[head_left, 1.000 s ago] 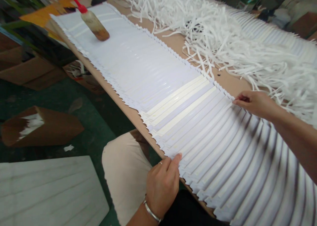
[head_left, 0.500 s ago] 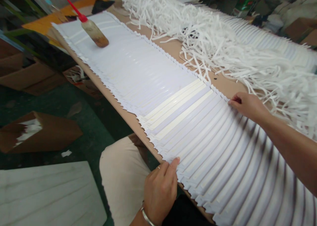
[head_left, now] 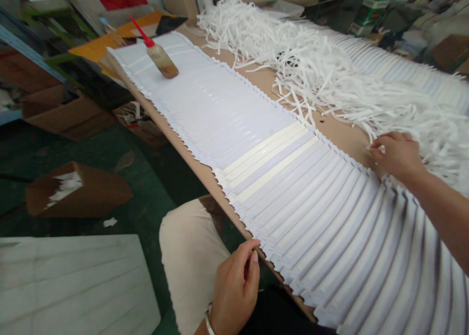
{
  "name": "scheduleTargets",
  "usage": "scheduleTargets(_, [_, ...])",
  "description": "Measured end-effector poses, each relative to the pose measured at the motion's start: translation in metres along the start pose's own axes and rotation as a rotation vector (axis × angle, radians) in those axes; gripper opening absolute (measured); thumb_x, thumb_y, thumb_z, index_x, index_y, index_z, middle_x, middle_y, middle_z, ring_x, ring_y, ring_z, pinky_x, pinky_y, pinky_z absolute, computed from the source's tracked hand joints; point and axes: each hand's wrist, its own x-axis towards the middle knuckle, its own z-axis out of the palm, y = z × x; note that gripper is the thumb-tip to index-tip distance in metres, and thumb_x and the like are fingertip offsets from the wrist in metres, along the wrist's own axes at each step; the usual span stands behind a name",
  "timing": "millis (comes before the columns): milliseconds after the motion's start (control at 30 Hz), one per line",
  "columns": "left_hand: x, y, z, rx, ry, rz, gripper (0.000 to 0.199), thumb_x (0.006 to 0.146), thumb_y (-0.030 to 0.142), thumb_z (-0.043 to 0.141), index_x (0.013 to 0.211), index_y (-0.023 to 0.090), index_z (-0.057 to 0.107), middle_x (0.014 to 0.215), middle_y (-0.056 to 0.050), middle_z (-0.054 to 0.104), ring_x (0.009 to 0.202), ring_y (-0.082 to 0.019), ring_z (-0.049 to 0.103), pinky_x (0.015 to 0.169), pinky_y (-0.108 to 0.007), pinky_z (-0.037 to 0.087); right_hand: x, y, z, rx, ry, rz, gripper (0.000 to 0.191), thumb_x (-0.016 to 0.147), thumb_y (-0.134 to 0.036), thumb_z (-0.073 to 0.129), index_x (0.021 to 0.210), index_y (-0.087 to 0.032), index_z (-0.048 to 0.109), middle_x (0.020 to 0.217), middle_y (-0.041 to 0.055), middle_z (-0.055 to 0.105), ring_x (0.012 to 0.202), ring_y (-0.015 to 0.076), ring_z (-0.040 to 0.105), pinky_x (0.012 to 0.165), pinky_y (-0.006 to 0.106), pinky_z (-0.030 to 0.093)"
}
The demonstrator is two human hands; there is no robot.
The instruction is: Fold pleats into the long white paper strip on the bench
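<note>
A long row of overlapping white strips (head_left: 293, 212), some cream-coloured, lies along the table with jagged edges on both sides. My left hand (head_left: 238, 281) is at the row's near edge, fingers curled and the index fingertip close to the strip ends. Whether anything sits between those fingers is hidden. Beyond the far edge, my right hand (head_left: 399, 156) is closed in a pinch, with a small white piece (head_left: 381, 149) showing at the fingertips. It is beside a tangled heap of loose white strips (head_left: 330, 71).
A squeeze bottle (head_left: 163, 61) with a red nozzle and brown contents lies on the row's far end. Brown table surface (head_left: 346, 134) shows between row and heap. On the green floor stands a cardboard box (head_left: 106, 188) with white scraps; a pale board (head_left: 73, 281) is at lower left.
My right hand has left the row's far edge and moved right to the loose strips. My left hand has drawn back slightly from the near edge, its fingers curling. The view has shifted.
</note>
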Motion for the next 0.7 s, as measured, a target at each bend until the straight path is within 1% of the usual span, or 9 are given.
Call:
scheduleTargets(67, [0.001, 0.008, 0.003, -0.085, -0.035, -0.050, 0.023, 0.107, 0.025, 0.050, 0.116, 0.020, 0.070, 0.082, -0.002, 0.075, 0.067, -0.015, 0.069, 0.058, -0.023, 0.050, -0.024, -0.018, -0.012, 0.105, 0.084, -0.133, 0.024, 0.099, -0.035, 0.053, 0.094, -0.020, 0.071, 0.129, 0.0179, 0.071, 0.124, 0.0344, 0.060, 0.101, 0.049, 0.044])
scheduleTargets(100, [0.003, 0.013, 0.006, -0.144, -0.068, -0.089, 0.023, 0.107, 0.027, 0.050, 0.114, 0.020, 0.071, 0.078, -0.002, 0.072, 0.066, -0.015, 0.067, 0.058, -0.023, 0.048, -0.040, -0.031, -0.020, 0.187, 0.119, -0.244, 0.021, 0.099, -0.035, 0.054, 0.092, -0.021, 0.069, 0.126, 0.0160, 0.073, 0.121, 0.0327, 0.063, 0.103, 0.048, 0.046])
scheduleTargets(133, [0.005, 0.019, 0.009, -0.216, -0.110, -0.137, 0.024, 0.107, 0.031, 0.050, 0.112, 0.020, 0.071, 0.074, -0.001, 0.068, 0.064, -0.015, 0.064, 0.058, -0.024, 0.047, -0.059, -0.047, -0.030, 0.271, 0.146, -0.360, 0.017, 0.098, -0.034, 0.057, 0.092, -0.022, 0.068, 0.123, 0.0147, 0.073, 0.115, 0.0317, 0.067, 0.101, 0.049, 0.048])
scheduleTargets(200, [0.011, 0.031, 0.019, -0.399, -0.220, -0.262, 0.029, 0.107, 0.041, 0.051, 0.105, 0.019, 0.071, 0.068, 0.001, 0.060, 0.059, -0.014, 0.056, 0.055, -0.023, 0.042, -0.102, -0.085, -0.051, 0.407, 0.111, -0.565, 0.011, 0.101, -0.029, 0.059, 0.096, -0.023, 0.067, 0.124, 0.0141, 0.073, 0.113, 0.0297, 0.069, 0.099, 0.048, 0.052])
scheduleTargets(300, [0.023, 0.050, 0.036, -0.687, -0.394, -0.442, 0.044, 0.106, 0.060, 0.050, 0.099, 0.019, 0.065, 0.061, 0.005, 0.052, 0.049, -0.011, 0.044, 0.049, -0.023, 0.035, -0.162, -0.142, -0.081, 0.532, 0.140, -0.733, 0.007, 0.101, -0.019, 0.060, 0.102, -0.023, 0.064, 0.121, 0.0114, 0.075, 0.105, 0.0242, 0.072, 0.091, 0.041, 0.057])
scheduleTargets(400, [0.030, 0.060, 0.047, -0.806, -0.486, -0.495, 0.056, 0.105, 0.072, 0.043, 0.091, 0.020, 0.058, 0.062, 0.004, 0.056, 0.046, -0.010, 0.045, 0.048, -0.023, 0.034, -0.200, -0.179, -0.097, 0.632, 0.155, -0.802, 0.014, 0.102, -0.013, 0.055, 0.106, -0.023, 0.064, 0.113, 0.0104, 0.076, 0.097, 0.0208, 0.073, 0.082, 0.034, 0.060])
scheduleTargets(500, [0.031, 0.060, 0.046, -0.798, -0.517, -0.498, 0.051, 0.104, 0.069, 0.047, 0.084, 0.022, 0.052, 0.060, 0.004, 0.055, 0.046, -0.010, 0.046, 0.047, -0.023, 0.034, -0.216, -0.190, -0.103, 0.695, 0.136, -0.818, 0.018, 0.102, -0.012, 0.053, 0.111, -0.021, 0.065, 0.110, 0.0112, 0.076, 0.094, 0.0210, 0.073, 0.081, 0.034, 0.062])
scheduleTargets(600, [0.025, 0.055, 0.039, -0.792, -0.549, -0.494, 0.042, 0.104, 0.060, 0.050, 0.085, 0.023, 0.051, 0.061, 0.005, 0.055, 0.045, -0.010, 0.043, 0.047, -0.022, 0.032, -0.218, -0.189, -0.102, 0.837, -0.031, -0.789, 0.017, 0.101, -0.015, 0.057, 0.111, -0.025, 0.065, 0.113, 0.0092, 0.075, 0.099, 0.0207, 0.075, 0.085, 0.033, 0.063])
scheduleTargets(700, [0.019, 0.051, 0.031, -0.699, -0.470, -0.384, 0.033, 0.105, 0.048, 0.048, 0.085, 0.023, 0.054, 0.062, 0.004, 0.057, 0.049, -0.011, 0.046, 0.053, -0.024, 0.036, -0.212, -0.188, -0.100, 0.972, -0.248, -0.671, 0.022, 0.103, -0.024, 0.060, 0.125, -0.027, 0.063, 0.115, 0.0079, 0.077, 0.105, 0.0207, 0.076, 0.086, 0.031, 0.063])
